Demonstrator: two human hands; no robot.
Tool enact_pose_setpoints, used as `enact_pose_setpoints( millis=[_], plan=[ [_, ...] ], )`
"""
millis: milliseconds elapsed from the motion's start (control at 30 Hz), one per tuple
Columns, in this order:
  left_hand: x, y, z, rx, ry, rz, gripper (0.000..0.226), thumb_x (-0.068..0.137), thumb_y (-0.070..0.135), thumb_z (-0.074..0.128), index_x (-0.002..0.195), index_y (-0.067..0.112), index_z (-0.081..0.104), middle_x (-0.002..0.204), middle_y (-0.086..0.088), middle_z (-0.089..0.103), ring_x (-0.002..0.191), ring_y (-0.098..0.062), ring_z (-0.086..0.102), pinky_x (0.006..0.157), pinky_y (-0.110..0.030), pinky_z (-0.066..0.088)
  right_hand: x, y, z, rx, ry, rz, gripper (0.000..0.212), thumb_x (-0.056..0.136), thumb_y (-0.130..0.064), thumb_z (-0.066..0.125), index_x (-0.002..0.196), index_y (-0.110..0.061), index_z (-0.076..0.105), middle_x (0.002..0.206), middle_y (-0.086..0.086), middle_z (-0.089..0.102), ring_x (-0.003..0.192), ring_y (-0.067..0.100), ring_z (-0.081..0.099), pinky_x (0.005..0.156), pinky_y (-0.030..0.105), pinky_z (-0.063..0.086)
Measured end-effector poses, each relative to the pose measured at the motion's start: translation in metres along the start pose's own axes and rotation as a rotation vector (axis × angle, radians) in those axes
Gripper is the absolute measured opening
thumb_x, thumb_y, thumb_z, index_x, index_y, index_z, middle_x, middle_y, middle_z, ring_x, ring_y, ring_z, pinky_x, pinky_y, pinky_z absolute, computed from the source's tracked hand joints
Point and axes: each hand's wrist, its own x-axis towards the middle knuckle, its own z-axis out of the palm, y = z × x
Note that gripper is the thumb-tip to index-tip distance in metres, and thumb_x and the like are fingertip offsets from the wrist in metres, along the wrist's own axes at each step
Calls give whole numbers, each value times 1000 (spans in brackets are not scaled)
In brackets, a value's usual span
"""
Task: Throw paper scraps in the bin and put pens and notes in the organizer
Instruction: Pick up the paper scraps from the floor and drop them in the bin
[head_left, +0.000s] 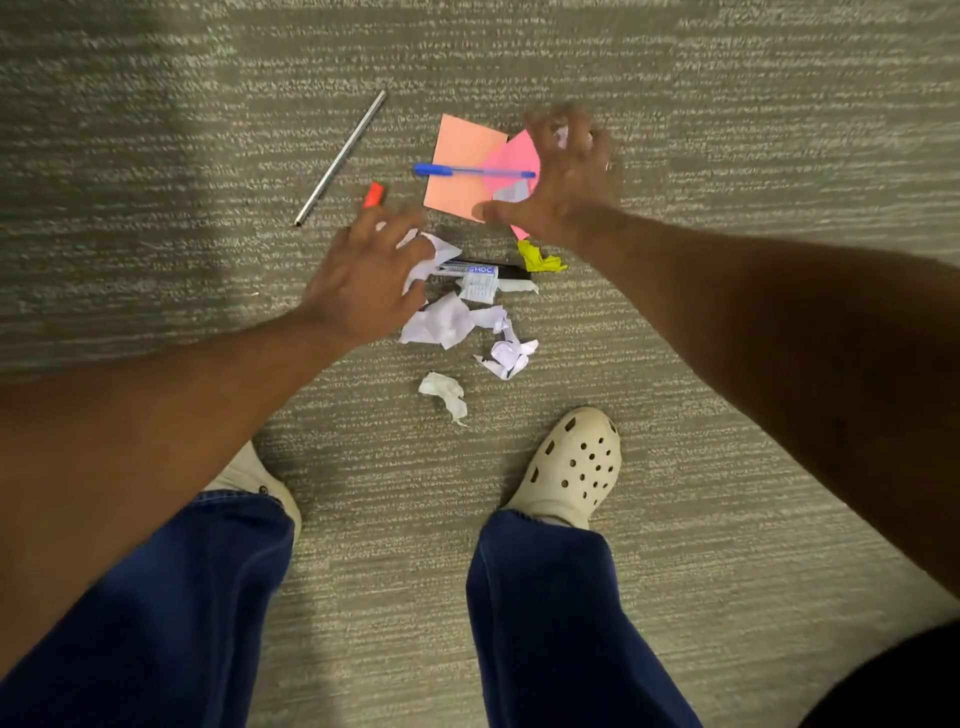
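Everything lies on a grey carpet. An orange note (462, 156) and a pink note (514, 153) overlap, with a blue pen (457, 170) across them. My right hand (563, 182) hovers over the pink note, fingers spread like a claw, small white scraps (511, 191) under it. My left hand (363, 275) reaches over a white crumpled scrap (428, 257), fingers apart around it. A black marker (485, 270) lies beside a yellow scrap (540, 260). More white scraps (441, 325) lie nearer my feet. A silver pen (340, 158) and a red marker (374, 195) lie to the left. No bin or organizer is visible.
My feet in cream clogs (574, 467) and blue trouser legs (545, 623) stand just below the pile. Another white scrap (444, 392) lies between the pile and my right foot. Carpet (727, 78) surrounds the scattered items on all sides.
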Motion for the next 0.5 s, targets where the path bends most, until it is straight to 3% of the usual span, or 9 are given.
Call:
enact_pose_setpoints(
  millis=[67,133,233,300,400,500],
  plan=[
    [-1,0,4,133,-125,-22,48,93,43,59,136,22,58,160,-9,43,142,-46,41,99,-60,51,-4,-6,9,6,23,28,114,62,-79,73,156,-33,26,165,11,18,149,46,21,114,57,40],
    [2,2,5,203,-182,-45,53,89,40,67,139,26,55,162,-9,38,140,-46,42,97,-61,51,-8,-6,14,70,88,60,97,74,-64,77,152,-27,33,163,11,23,146,43,26,109,52,46],
    [8,4,6,216,-184,-60,55,84,9,75,135,21,59,159,-11,38,133,-41,47,83,-53,58,-14,1,17,132,185,44,71,91,-35,75,150,-20,40,157,10,34,139,37,37,106,45,50],
    [10,3,5,102,-148,-91,55,84,-5,70,134,14,62,154,-14,42,132,-39,50,76,-47,58,-18,10,19,150,207,4,58,95,-16,69,148,-17,46,151,10,42,136,33,41,107,40,48],
    [11,2,4,-76,-89,-139,45,89,-9,56,131,7,67,133,-16,57,123,-37,56,84,-45,56,-19,26,22,252,242,0,38,94,5,56,126,-12,63,134,7,56,121,24,52,97,33,50],
    [12,2,0,-172,-15,-195,37,91,-11,59,123,2,74,117,-17,66,112,-38,64,93,-44,56,-17,42,21,428,267,109,37,92,12,48,107,-12,72,121,6,67,101,16,62,82,26,56]
  ],
)
